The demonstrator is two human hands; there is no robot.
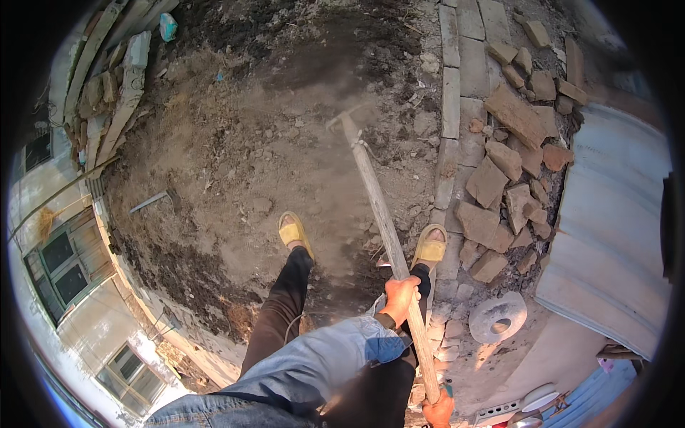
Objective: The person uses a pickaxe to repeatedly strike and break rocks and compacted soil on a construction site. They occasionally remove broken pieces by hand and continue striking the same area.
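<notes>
A long wooden handle (379,206) runs from near my body up to the dug soil. Around its middle my left hand (400,297) is closed, the sleeve of a denim jacket behind it. Close to the lower end, my right hand (439,410) grips the same handle, partly cut off by the picture's edge. At the far end a narrow metal head (342,119), blurred by dust, touches or hangs just above the loose earth (299,160). A cord (361,143) is tied round the handle below the head.
My feet in yellow sandals (293,234) stand apart. Right of a brick edging (449,107) lie broken bricks (487,182), a round stone with a hole (484,323) and sheet metal (610,214). At left are another tool (150,201) on the soil, stacked beams (126,96) and a house wall (96,321).
</notes>
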